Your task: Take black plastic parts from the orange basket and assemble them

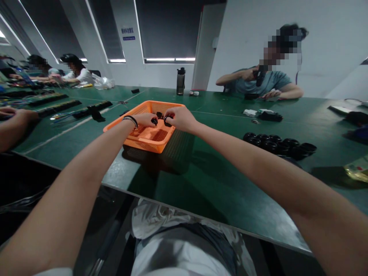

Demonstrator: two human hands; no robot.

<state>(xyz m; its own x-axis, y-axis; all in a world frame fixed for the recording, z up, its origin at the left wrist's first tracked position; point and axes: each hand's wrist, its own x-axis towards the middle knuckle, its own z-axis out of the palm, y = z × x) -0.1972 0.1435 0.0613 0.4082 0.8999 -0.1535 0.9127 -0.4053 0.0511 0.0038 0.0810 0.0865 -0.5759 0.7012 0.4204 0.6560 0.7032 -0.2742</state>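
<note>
An orange plastic basket (143, 145) with perforated sides stands on the green table, and both my hands reach over it. My left hand (146, 119), with dark bands at the wrist, is closed on a small black part (154, 121). Fingers of my right hand (180, 118) are wrapped round a black ring-shaped part (167, 121). Between the hands, another small dark piece (160, 115) shows in the basket. The exact kind of these black parts is too small to tell.
Several black cylindrical parts (277, 145) stand grouped on the table (207, 172) at right. A dark bottle (180, 81) is at the back. Across the table sits a person (258, 82) holding a black tool. At left are a neighbour's hand (17, 120) and long black strips with wires (92, 109).
</note>
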